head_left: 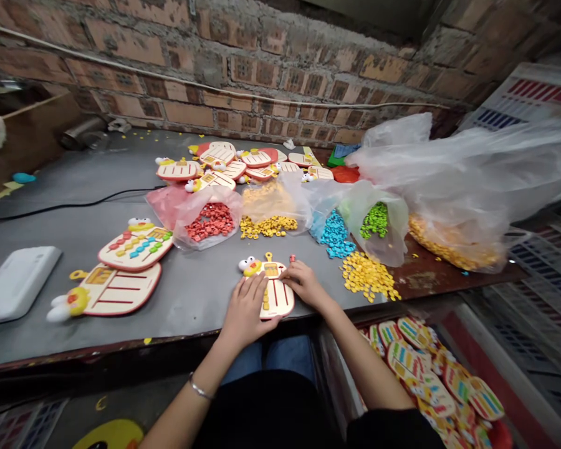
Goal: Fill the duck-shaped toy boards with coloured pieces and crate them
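Observation:
A duck-headed toy board (280, 300) with dark slots lies in front of me on the grey table. My left hand (249, 308) holds it by its left side, fingers over the top and thumb along the near edge. Several yellow pieces (265, 299) sit in its left slot. At the board's upper right, my right hand (306, 284) has its fingertips pinched together over a slot; what they hold is hidden. Just beyond those fingers is a small red piece (292, 258). Right of my hand lies a loose pile of yellow pieces (369, 274).
Bags of red pieces (211, 222), yellow pieces (268, 226), blue pieces (334, 232) and green pieces (374, 219) lie open behind the board. More boards (215, 165) are heaped farther back. Two boards (121, 293) and a white device (19, 280) lie left. A bin (453, 330) of boards stands lower right.

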Demonstrator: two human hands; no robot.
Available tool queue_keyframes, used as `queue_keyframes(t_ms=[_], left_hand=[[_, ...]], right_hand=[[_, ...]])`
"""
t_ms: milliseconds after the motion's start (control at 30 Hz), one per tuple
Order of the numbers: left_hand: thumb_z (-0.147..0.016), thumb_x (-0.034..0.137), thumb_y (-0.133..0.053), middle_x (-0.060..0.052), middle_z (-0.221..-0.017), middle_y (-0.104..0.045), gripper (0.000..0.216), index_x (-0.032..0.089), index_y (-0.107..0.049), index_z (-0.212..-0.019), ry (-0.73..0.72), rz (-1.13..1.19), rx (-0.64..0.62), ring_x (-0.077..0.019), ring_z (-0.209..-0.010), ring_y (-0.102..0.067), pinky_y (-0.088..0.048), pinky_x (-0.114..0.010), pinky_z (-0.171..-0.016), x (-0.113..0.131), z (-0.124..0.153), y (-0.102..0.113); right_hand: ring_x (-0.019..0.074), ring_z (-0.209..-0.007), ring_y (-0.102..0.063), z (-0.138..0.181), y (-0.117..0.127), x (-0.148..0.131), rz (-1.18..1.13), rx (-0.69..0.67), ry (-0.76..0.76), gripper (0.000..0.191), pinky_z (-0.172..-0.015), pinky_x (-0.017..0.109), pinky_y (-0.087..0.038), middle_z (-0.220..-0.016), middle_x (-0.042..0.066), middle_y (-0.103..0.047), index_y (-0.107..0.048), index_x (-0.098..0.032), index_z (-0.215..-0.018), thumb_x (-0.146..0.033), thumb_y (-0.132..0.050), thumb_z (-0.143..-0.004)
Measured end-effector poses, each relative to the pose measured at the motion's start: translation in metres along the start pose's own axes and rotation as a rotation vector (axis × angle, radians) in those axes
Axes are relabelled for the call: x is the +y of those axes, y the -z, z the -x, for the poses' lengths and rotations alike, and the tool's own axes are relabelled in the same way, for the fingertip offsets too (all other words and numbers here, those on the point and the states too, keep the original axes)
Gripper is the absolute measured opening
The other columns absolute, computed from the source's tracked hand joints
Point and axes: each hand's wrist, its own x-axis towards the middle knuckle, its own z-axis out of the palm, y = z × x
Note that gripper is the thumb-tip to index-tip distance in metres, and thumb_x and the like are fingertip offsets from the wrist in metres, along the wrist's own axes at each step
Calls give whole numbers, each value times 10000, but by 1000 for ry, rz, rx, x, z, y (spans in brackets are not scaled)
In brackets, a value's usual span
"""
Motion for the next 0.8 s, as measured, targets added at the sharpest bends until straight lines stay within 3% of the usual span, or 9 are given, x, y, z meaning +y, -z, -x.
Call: queue_keyframes(t_ms=[167, 300, 467, 567, 667, 800], left_hand=[[-752, 465, -610, -141, -1457, -425, 771, 133, -372, -1406, -4, -2, -3, -317, -1322, -386, -274, -469, -1098, 0, -1, 1], [-734, 466, -627, -135, -1438, -447, 793, 145, -374, -1413, -6, -8, -10, -313, -1298, -408, -280, -460, -1089, 2, -1, 4], [-729, 472, -626, -128, -1422, -459, 755, 175, -417, -1391, -11, -2, -22, -314, -1280, -409, -278, -460, -1073, 1, -2, 5], [-740, 483, -616, -137, -1421, -452, 748, 191, -415, -1399, -17, -5, -32, -325, -1272, -405, -287, -470, -1051, -1, -2, 4], [-743, 494, -614, -132, -1418, -453, 740, 207, -420, -1397, -16, 2, -42, -332, -1265, -402, -286, -476, -1044, -2, -2, 4], [-736, 504, -616, -130, -1405, -464, 798, 201, -365, -1430, -2, 18, -38, -335, -1246, -410, -289, -477, -1036, -1, -1, 2]], right_hand=[[188, -816, -608, -1, -19, -5, -143, 101, -96, 136, -755, 326, -470, -893, 57, -689, -662, -196, -971, -205, -604, -848], [190, -841, -606, -4, -15, -8, -194, -25, -88, 127, -791, 326, -464, -870, 45, -692, -680, -193, -911, -262, -665, -805], [163, -741, -598, -8, 4, -7, -284, -158, -131, 196, -703, 287, -470, -824, 40, -680, -694, -173, -883, -350, -675, -801], [178, -751, -595, -7, 23, 8, -159, 72, -234, 181, -698, 299, -469, -827, 50, -672, -687, -176, -900, -331, -611, -847], [224, -840, -573, 3, 48, 38, 202, 379, -378, 146, -785, 368, -462, -912, 85, -640, -676, -180, -934, -229, -581, -835], [258, -872, -536, 26, 68, 76, 500, 393, -506, 176, -834, 423, -447, -943, 116, -568, -676, -168, -899, -127, -556, -777]])
